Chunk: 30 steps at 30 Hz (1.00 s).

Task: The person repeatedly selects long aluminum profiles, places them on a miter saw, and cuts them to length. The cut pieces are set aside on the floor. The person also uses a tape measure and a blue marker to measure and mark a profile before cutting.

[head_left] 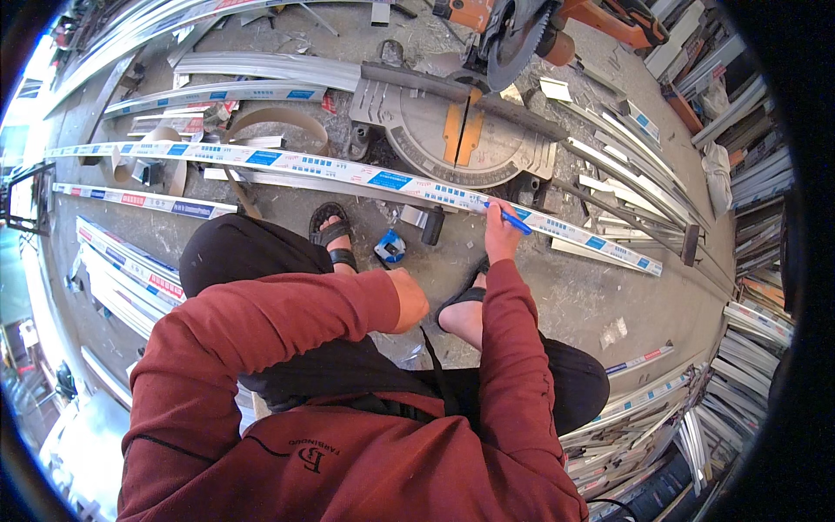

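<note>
The person wears a dark red long-sleeved sweatshirt (pixel 348 452) with a small black chest emblem. Trousers (pixel 261 252) are black. Feet are in black open sandals (pixel 330 235).

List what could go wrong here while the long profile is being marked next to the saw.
1. The right hand holds the blue pen on the long profile close to the miter saw, whose blade hangs raised just above; a reach forward might bring the hand near it.
2. The feet wear open sandals among loose metal offcuts on the floor; a cut or trip seems possible.
3. The left hand is off the profile, so it could shift and spoil the mark.
</note>
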### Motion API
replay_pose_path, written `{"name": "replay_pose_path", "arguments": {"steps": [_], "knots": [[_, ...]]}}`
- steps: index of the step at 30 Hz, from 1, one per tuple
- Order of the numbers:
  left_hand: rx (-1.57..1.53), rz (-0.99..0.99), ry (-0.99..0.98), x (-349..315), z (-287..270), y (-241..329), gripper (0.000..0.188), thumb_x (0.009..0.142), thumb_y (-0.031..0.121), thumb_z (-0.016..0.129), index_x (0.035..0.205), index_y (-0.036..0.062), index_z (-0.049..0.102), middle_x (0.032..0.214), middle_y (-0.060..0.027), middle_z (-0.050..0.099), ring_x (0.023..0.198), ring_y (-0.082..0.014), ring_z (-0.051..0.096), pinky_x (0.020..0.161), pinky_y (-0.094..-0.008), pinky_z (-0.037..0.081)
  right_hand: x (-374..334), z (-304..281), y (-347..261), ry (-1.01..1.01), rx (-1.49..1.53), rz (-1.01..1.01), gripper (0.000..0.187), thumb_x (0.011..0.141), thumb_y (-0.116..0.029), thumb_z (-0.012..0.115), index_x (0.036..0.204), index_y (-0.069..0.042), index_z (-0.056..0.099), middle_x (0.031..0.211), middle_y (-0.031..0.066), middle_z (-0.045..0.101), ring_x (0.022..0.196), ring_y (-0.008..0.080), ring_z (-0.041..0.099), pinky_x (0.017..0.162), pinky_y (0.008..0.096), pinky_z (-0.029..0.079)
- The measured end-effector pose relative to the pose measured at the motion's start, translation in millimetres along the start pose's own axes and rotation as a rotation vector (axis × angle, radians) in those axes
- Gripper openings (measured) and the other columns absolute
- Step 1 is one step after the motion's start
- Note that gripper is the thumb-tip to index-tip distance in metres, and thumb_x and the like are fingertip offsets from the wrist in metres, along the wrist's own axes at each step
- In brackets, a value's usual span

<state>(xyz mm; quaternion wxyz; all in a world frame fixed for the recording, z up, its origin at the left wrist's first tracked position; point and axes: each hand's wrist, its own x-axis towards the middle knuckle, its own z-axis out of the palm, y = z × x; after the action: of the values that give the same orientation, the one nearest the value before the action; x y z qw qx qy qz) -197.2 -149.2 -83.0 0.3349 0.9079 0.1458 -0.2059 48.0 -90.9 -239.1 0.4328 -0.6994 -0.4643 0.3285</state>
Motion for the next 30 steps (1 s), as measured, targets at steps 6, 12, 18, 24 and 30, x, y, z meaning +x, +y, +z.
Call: {"name": "replay_pose_path", "arguments": {"steps": [6,12,18,24,30], "knots": [[-0.011,0.021,0.059,-2.3,-3.6,1.2,0.017,0.075,0.014,0.064,0.081,0.0008,0.073,0.078,-0.0186,0.071,0.078,-0.0361,0.071,0.068,-0.0454,0.056,-2.7,-0.9,4.2,0.015,0.058,0.048,0.023,0.09,-0.016,0.059,0.099,0.003,0.07,0.088,0.0113,0.071,0.079,0.0202,0.067,0.076,0.0314,0.052],[0.003,0.002,-0.001,0.5,-2.7,1.6,0.023,0.079,0.026,0.067,0.082,0.004,0.071,0.083,-0.0165,0.07,0.085,-0.034,0.069,0.074,-0.0444,0.055,-3.0,0.0,7.9,-0.003,0.0,0.034,0.022,0.088,-0.016,0.061,0.094,0.002,0.072,0.089,0.0138,0.072,0.081,0.0229,0.068,0.078,0.0323,0.052],[-0.006,-0.006,-0.018,0.4,-4.0,2.3,0.023,0.079,0.025,0.067,0.083,0.0029,0.071,0.084,-0.0174,0.07,0.085,-0.0347,0.069,0.076,-0.0447,0.055,-1.6,3.0,19.3,0.009,-0.026,-0.017,0.021,0.088,-0.016,0.061,0.093,0.002,0.072,0.089,0.0151,0.073,0.083,0.0244,0.069,0.079,0.0326,0.052],[-0.006,-0.004,-0.013,0.1,-3.9,1.9,0.023,0.079,0.025,0.067,0.083,0.0027,0.071,0.084,-0.0177,0.07,0.086,-0.0347,0.069,0.076,-0.0446,0.055,-2.0,3.7,19.0,0.008,-0.012,-0.006,0.021,0.087,-0.016,0.061,0.092,0.002,0.072,0.088,0.0152,0.073,0.083,0.0244,0.069,0.079,0.0324,0.052],[-0.004,0.023,0.065,-1.1,-2.9,1.5,0.018,0.075,0.016,0.064,0.081,0.0015,0.073,0.079,-0.0185,0.071,0.078,-0.0359,0.071,0.068,-0.0453,0.056,-3.6,1.5,10.3,0.014,0.023,0.054,0.022,0.089,-0.016,0.061,0.096,0.002,0.071,0.086,0.0123,0.072,0.081,0.0209,0.068,0.077,0.0305,0.051]]}}
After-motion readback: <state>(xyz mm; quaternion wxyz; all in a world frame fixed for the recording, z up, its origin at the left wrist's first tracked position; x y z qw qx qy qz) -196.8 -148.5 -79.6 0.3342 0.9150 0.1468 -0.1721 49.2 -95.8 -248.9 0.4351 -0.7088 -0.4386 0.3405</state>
